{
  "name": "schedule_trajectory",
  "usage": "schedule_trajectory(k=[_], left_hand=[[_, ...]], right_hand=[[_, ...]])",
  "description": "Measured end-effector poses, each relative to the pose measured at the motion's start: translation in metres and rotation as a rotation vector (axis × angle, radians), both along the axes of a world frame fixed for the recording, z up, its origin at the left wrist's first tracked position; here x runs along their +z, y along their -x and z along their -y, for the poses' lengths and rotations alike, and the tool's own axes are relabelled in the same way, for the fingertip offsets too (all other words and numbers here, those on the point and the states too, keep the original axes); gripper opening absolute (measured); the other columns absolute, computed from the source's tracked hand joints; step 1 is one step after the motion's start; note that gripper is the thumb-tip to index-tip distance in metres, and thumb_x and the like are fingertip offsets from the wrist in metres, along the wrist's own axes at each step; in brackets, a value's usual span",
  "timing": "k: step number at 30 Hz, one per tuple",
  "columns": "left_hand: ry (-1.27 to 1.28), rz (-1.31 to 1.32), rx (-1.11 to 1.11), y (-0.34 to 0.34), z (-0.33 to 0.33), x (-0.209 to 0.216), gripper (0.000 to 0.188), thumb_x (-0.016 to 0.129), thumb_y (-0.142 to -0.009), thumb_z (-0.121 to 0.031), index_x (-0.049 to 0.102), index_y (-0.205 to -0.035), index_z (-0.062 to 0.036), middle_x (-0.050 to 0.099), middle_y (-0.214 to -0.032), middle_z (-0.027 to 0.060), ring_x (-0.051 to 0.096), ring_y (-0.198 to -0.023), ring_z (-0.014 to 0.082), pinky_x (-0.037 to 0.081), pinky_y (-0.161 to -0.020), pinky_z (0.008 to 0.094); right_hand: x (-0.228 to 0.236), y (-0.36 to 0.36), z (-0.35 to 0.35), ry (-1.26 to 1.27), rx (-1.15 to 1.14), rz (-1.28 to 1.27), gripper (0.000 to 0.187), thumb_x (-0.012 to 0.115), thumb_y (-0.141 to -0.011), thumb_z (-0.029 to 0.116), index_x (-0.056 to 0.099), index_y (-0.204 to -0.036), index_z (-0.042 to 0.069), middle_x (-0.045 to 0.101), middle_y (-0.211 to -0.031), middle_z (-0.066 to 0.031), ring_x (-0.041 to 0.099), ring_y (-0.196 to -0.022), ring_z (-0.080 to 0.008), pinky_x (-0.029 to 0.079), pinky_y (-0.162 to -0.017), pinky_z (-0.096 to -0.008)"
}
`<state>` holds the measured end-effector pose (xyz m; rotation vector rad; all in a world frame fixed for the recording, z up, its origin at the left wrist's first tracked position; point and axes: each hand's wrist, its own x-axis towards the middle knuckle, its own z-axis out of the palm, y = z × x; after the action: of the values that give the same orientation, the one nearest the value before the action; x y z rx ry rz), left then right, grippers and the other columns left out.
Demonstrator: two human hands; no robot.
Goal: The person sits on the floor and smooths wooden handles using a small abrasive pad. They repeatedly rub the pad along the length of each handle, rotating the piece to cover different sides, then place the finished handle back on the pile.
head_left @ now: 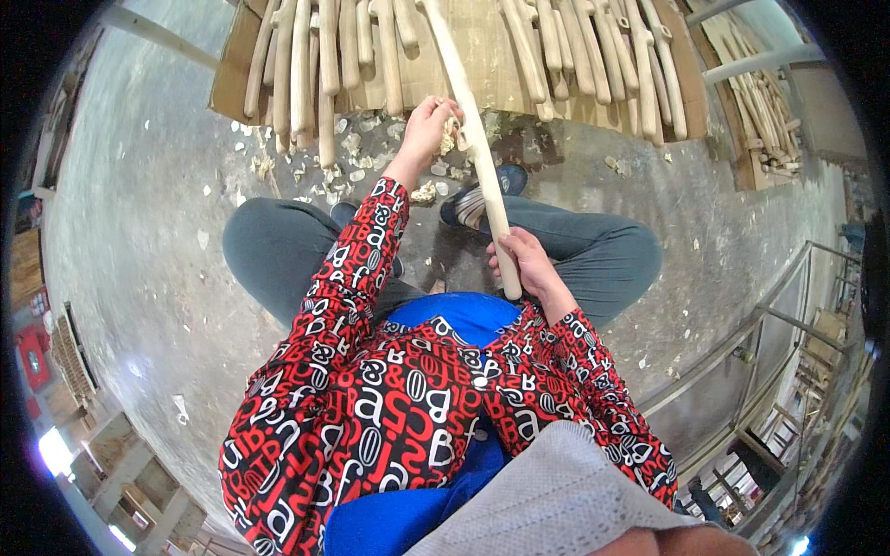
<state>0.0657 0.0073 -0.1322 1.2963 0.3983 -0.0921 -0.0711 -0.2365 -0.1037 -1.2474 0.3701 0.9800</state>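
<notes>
Currently the person sits with knees bent over a concrete floor (139,232), holding a long pale wooden stick (482,157) that runs from the lap upward and away toward a row of similar pieces. The right hand (527,264) is closed around the near end of the stick, fingers wrapped over it, just above the blue garment at the waist. The left hand (428,122) is closed against the stick farther up, at about its middle; it appears to clamp a small tool or a wad of shavings against the wood, but the view is too small there to tell which. Both forearms wear red sleeves (357,259) printed with black and white shapes. Below the stick, between the knees, a dark sandalled foot (477,199) rests on the floor. Pale wood shavings (348,153) lie scattered on the floor around the left hand and foot, densest just in front of the cardboard sheet (232,83). On that sheet lies a row of carved wooden blanks (315,56), side by side and roughly parallel, with the far end of the stick passing over them. A second batch of blanks (765,111) lies on a board at the upper right, well apart from the hands. Metal railing (769,315) runs along the right side.
</notes>
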Motion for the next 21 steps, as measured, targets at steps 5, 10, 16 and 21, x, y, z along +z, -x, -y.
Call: schedule_trajectory(k=[5,10,16,21], left_hand=[[0.143,-0.065,-0.09,0.003,-0.007,-0.004,0.022,0.049,-0.092,-0.013,0.057,-0.11,-0.0028,0.064,-0.087,0.0055,0.056,-0.062,0.0119,0.046,-0.053,0.0248],[-0.311,-0.113,-0.149,0.003,-0.002,-0.017,0.032,0.056,-0.088,-0.026,0.062,-0.105,0.0005,0.066,-0.093,0.0097,0.058,-0.076,0.0145,0.047,-0.066,0.0286],[-0.534,-0.132,-0.378,0.005,-0.012,-0.024,0.035,0.059,-0.085,-0.03,0.066,-0.097,0.0018,0.067,-0.086,0.0118,0.062,-0.079,0.0176,0.048,-0.072,0.0317],[-0.577,-0.149,-0.491,0.003,-0.016,-0.015,0.03,0.059,-0.084,-0.026,0.066,-0.09,0.0027,0.068,-0.08,0.0114,0.063,-0.075,0.0186,0.05,-0.071,0.0338]], right_hand=[[-0.02,0.0,-0.001,0.123,0.058,0.074,0.024,0.055,-0.091,0.017,0.044,-0.108,0.004,0.061,-0.088,-0.0076,0.061,-0.07,-0.0147,0.051,-0.058,-0.0287],[-0.025,-0.001,0.0,0.117,0.058,0.06,0.024,0.056,-0.09,0.017,0.044,-0.108,0.005,0.061,-0.086,-0.0069,0.061,-0.069,-0.014,0.051,-0.059,-0.028],[-0.028,-0.002,-0.001,0.128,0.092,0.08,0.024,0.056,-0.091,0.017,0.043,-0.107,0.006,0.061,-0.086,-0.0061,0.06,-0.069,-0.0135,0.05,-0.06,-0.0279],[-0.034,0.0,0.002,0.103,0.083,0.105,0.023,0.055,-0.092,0.017,0.043,-0.107,0.006,0.06,-0.087,-0.006,0.06,-0.071,-0.0132,0.05,-0.061,-0.0282]])
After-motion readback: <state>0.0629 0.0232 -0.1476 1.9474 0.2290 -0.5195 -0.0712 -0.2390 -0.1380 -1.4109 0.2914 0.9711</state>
